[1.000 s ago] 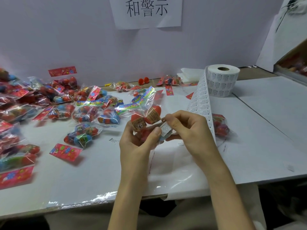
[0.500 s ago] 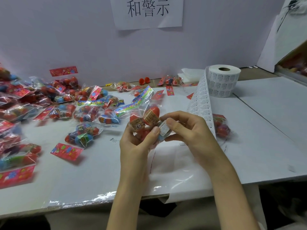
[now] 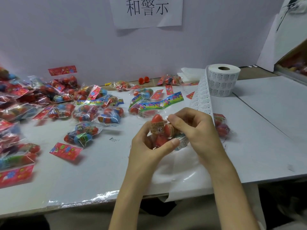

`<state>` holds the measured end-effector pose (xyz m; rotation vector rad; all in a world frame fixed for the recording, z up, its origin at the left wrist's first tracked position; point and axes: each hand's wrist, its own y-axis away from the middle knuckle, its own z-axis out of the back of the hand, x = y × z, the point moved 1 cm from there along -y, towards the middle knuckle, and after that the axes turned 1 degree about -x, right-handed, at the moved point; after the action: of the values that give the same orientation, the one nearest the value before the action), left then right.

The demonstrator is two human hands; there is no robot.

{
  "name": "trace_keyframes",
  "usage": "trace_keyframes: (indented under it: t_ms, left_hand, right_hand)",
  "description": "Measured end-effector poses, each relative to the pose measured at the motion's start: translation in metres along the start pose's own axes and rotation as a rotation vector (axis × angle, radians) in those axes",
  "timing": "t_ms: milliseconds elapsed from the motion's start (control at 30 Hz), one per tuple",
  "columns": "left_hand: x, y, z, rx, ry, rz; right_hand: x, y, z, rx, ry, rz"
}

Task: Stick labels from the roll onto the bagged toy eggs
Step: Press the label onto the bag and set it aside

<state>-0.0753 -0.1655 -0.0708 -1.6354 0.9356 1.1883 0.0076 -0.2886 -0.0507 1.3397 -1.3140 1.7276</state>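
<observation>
- The bag of toy eggs [image 3: 159, 130] was held just above the table [image 3: 265, 130], near centre, between both hands.
- The left hand [image 3: 144, 150] cupped the bag from the left and below. Its fingers curled round the film and its thumb lay across the near face, tip pointing right.
- The right hand [image 3: 197, 130] gripped the bag's right side from above, fingers curled, index tip at the top edge. Whether it also pinched the label, I could not tell.
- Key relation: a white label [image 3: 182, 142] sat at the bag's near-right lower corner. It was just right of the left thumb tip and just under the right hand's fingers. Both hands were at it, and the left thumb looked best placed to press it flat.
- Judgement: the label was on the film but not yet smoothed down or let go.
- The bag's long axis seemed to run from the hands up and away toward a colourful header card [image 3: 161, 103]. Whether that card belonged to this bag was uncertain.
- The label strip [image 3: 201, 98] ran from the label roll [image 3: 223, 83], far right, down behind the right hand.
- Writing: the band on the red egg [image 3: 157, 127] showed "6+" in a box.
- The label's print appeared to begin "WAR", probably a warning; the rest was too small to read. Roll and strip print were unreadable.
- The paper sign [image 3: 147, 10] on the far wall read "和警示".
- More bagged eggs [image 3: 86, 113] lay spread out at the left.
</observation>
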Motion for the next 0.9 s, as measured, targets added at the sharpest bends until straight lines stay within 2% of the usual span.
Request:
trace_keyframes:
  t_ms: [467, 700, 900]
  left_hand:
    - [0.0035, 0.0014, -0.0016, -0.018, -0.029, 0.054]
    - [-0.0007, 0.0003, -0.0016, -0.234, 0.020, 0.080]
    - [-0.0012, -0.0010, 0.0031, -0.316, 0.085, 0.107]
  right_hand:
    - [-0.0034, -0.0020, 0.0010, -0.030, 0.064, 0.076]
    - [-0.0010, 0.0019, -0.0005, 0.038, 0.130, 0.085]
    - [0.0026, 0.0039, -0.0044, 0.059, 0.117, 0.050]
